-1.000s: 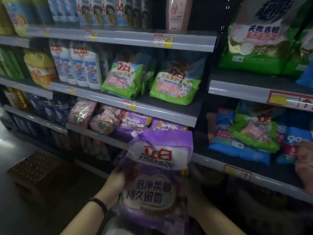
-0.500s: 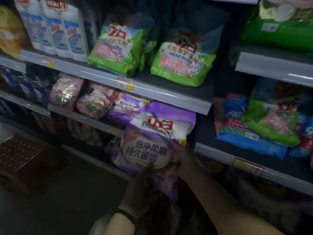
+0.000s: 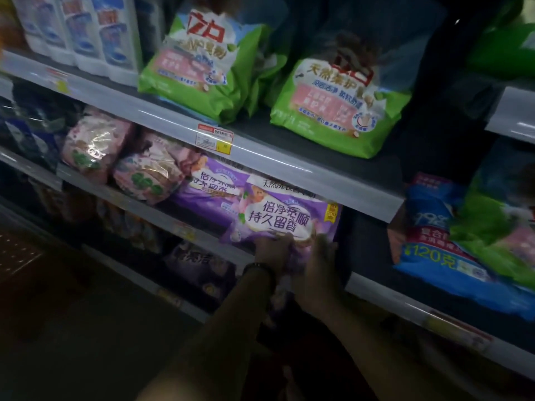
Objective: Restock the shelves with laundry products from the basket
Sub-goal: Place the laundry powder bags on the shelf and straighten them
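Observation:
A purple laundry powder bag (image 3: 285,217) lies partly inside the middle shelf (image 3: 188,233), its top end tucked under the shelf above. Both hands grip its lower edge: my left hand (image 3: 273,250) with a dark wristband at the bottom left, my right hand (image 3: 317,267) at the bottom right. A second purple bag (image 3: 210,188) sits just left of it on the same shelf. The basket is not in view.
Pink bags (image 3: 95,146) lie left of the purple ones. Green bags (image 3: 335,102) and white bottles (image 3: 86,33) stand on the shelf above, whose edge carries a price tag (image 3: 214,138). Blue and green bags (image 3: 451,241) fill the right bay. A brown crate (image 3: 17,253) sits on the dark floor.
The purple bag has gone from held upright in front of the shelves to pushed flat into the middle shelf beside the other purple bag. Both hands have moved to its lower edge.

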